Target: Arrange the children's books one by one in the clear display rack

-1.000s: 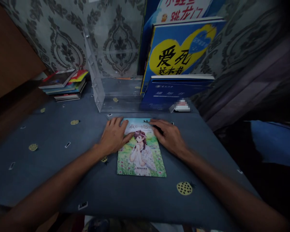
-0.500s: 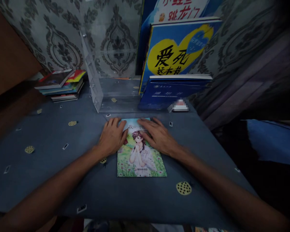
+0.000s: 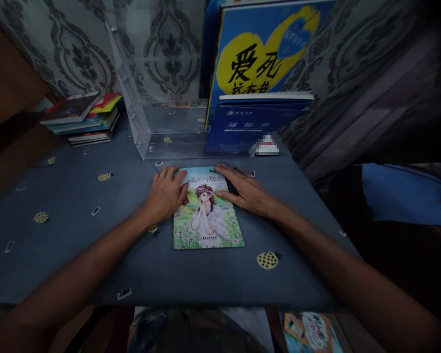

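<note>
A thin picture book (image 3: 206, 215) with a drawn girl in a meadow on its cover lies flat on the blue patterned tablecloth (image 3: 77, 230). My left hand (image 3: 166, 193) rests on the book's upper left edge, fingers stretched flat. My right hand (image 3: 244, 189) lies on the upper right edge, fingers spread and flat. Neither hand grips anything.
A clear acrylic book stand (image 3: 147, 122) stands behind the book, holding a dark blue book (image 3: 257, 122) and a tall blue-and-yellow book (image 3: 264, 54). A stack of books (image 3: 84, 120) lies at the back left. Another colourful book (image 3: 312, 333) shows below the table's front edge.
My right hand slid left over the top of the book, then back to its right edge. The view tilted down, so everything sits higher in the picture.
</note>
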A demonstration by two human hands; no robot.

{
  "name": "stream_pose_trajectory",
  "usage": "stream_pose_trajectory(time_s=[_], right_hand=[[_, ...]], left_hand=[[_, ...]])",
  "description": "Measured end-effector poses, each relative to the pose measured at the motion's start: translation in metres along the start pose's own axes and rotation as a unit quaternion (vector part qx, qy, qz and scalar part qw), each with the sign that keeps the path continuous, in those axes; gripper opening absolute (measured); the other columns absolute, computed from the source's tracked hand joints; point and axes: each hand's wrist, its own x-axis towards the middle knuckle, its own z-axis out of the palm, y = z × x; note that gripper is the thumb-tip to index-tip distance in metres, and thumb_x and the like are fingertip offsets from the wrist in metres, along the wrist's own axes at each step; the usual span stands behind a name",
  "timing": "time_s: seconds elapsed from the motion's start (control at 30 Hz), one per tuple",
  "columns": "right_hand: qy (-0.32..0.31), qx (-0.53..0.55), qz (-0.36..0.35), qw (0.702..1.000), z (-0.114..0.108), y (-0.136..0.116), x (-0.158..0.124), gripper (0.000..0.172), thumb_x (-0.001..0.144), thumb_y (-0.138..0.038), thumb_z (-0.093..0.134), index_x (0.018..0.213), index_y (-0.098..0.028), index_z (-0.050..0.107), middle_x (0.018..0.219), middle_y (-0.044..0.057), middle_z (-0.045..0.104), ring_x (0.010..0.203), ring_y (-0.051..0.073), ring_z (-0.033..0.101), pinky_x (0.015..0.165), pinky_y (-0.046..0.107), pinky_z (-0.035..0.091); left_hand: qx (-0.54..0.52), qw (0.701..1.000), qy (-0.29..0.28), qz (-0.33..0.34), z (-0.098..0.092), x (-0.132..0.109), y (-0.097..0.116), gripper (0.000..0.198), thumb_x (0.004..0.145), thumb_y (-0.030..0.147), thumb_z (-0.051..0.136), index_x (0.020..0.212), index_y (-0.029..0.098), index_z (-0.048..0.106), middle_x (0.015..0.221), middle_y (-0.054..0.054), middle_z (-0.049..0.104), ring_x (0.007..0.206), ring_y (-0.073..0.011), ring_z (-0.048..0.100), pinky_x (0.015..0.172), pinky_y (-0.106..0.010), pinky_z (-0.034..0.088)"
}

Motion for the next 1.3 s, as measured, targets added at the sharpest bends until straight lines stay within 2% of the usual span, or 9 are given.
stream_pose_trajectory(time_s=[0.2, 0.4, 0.73, 0.93, 1.13, 1.3], right_hand=[[-0.062, 0.017, -0.02, 0.998, -0.006, -0.003, -0.023, 0.102, 0.084, -0.072, 0.061, 0.162, -0.024, 0.017, 0.167, 0.015, 0.023, 0.154, 0.035, 0.02, 0.123, 0.064, 0.016], [-0.09, 0.018, -0.049, 0.995, -0.001, -0.01, -0.043, 0.119, 0.075, -0.077, 0.067, 0.163, -0.025, 0.007, 0.17, 0.015, 0.011, 0.155, 0.037, 0.012, 0.123, 0.064, 0.012], [-0.134, 0.035, -0.059, 0.989, -0.009, -0.023, -0.047, 0.123, 0.072, -0.073, 0.074, 0.163, -0.029, 0.004, 0.171, 0.013, 0.004, 0.156, 0.037, 0.001, 0.124, 0.064, 0.009], [-0.127, 0.04, -0.06, 0.989, -0.009, -0.023, -0.048, 0.122, 0.071, -0.07, 0.076, 0.163, -0.031, 0.006, 0.17, 0.013, 0.005, 0.155, 0.04, 0.004, 0.122, 0.067, 0.011], [-0.115, 0.037, -0.066, 0.99, -0.008, -0.022, -0.048, 0.12, 0.072, -0.064, 0.079, 0.163, -0.031, 0.008, 0.17, 0.013, 0.009, 0.155, 0.041, 0.007, 0.122, 0.067, 0.015], [-0.124, 0.043, -0.063, 0.989, -0.008, -0.022, -0.047, 0.121, 0.072, -0.066, 0.078, 0.163, -0.031, 0.008, 0.17, 0.013, 0.009, 0.155, 0.04, 0.006, 0.122, 0.066, 0.013]], left_hand=[[-0.011, 1.0, -0.006, -0.002, -0.001, 0.0, 0.001, 0.036, 0.1, 0.032, 0.04, 0.126, 0.015, 0.058, 0.132, -0.018, 0.058, 0.119, -0.0331, 0.052, 0.095, -0.049, 0.046], [-0.012, 1.0, -0.012, 0.0, -0.002, 0.001, 0.001, 0.037, 0.101, 0.032, 0.04, 0.128, 0.014, 0.057, 0.133, -0.018, 0.057, 0.121, -0.033, 0.052, 0.098, -0.049, 0.045], [-0.011, 1.0, -0.013, -0.007, -0.002, 0.001, 0.002, 0.036, 0.101, 0.032, 0.04, 0.128, 0.015, 0.057, 0.136, -0.017, 0.057, 0.122, -0.032, 0.053, 0.099, -0.049, 0.046], [-0.006, 1.0, -0.004, -0.019, -0.004, -0.001, 0.003, 0.038, 0.102, 0.035, 0.039, 0.13, 0.016, 0.057, 0.139, -0.019, 0.052, 0.127, -0.0333, 0.051, 0.099, -0.05, 0.046], [0.0, 1.0, -0.01, -0.028, -0.004, -0.002, 0.004, 0.04, 0.102, 0.036, 0.039, 0.133, 0.017, 0.057, 0.138, -0.019, 0.054, 0.125, -0.0344, 0.052, 0.099, -0.052, 0.047], [0.009, 1.0, -0.017, -0.015, -0.005, -0.004, 0.008, 0.043, 0.102, 0.037, 0.041, 0.135, 0.011, 0.054, 0.147, -0.022, 0.049, 0.139, -0.0355, 0.043, 0.11, -0.053, 0.039]])
